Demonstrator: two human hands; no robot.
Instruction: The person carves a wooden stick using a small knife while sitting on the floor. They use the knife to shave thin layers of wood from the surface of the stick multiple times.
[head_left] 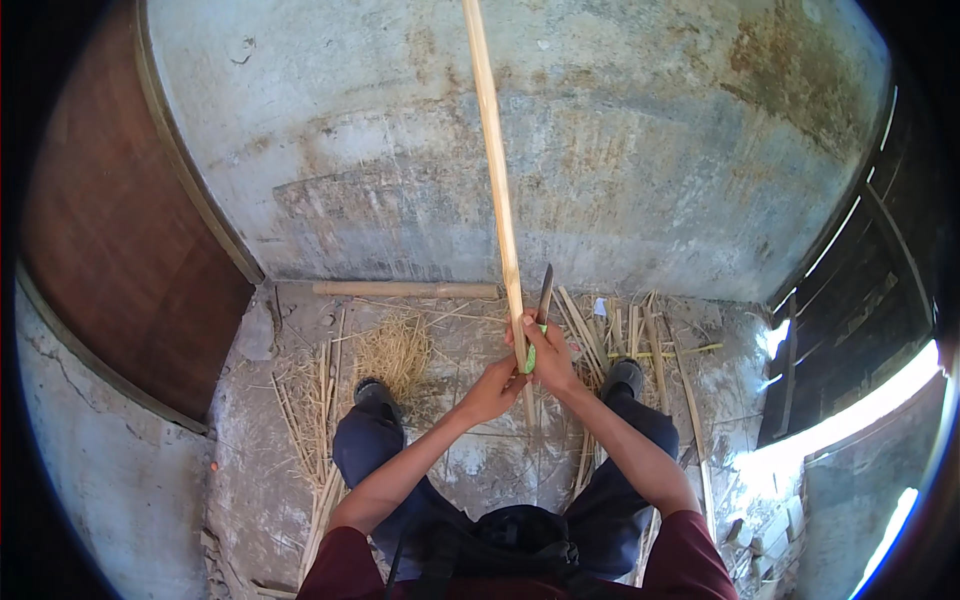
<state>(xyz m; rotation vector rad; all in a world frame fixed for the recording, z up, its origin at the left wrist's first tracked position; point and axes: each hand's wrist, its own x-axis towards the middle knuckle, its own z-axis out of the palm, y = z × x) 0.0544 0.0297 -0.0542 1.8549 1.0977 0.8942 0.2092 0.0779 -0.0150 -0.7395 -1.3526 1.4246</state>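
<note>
Gripping a green-handled knife with a dark, narrow blade (546,292), the person's right hand (552,362) sat just right of centre in the frame, blade pointing up. Some of its fingers also touched a long, pale yellow, bamboo-looking strip (490,150), which ran from the top edge down to both hands. The left hand (494,390) was just below and left, fingers closed around the strip's lower part, pretty snug by the look of it.

My read: this was the blade-work step, probably trimming or shaving. Couldn't tell whether the cutting edge actually touched the strip, since fingers hid that bit. The next move called for a steady left hold, a shallow blade angle and fingertips out of the blade's path, imo.

Around them, a heap of thin, straw-coloured shavings (392,352) lay left of centre, a round tan pole (405,290) lay along the wall's base, and loose pale slats (692,415) were scattered at right.
</note>
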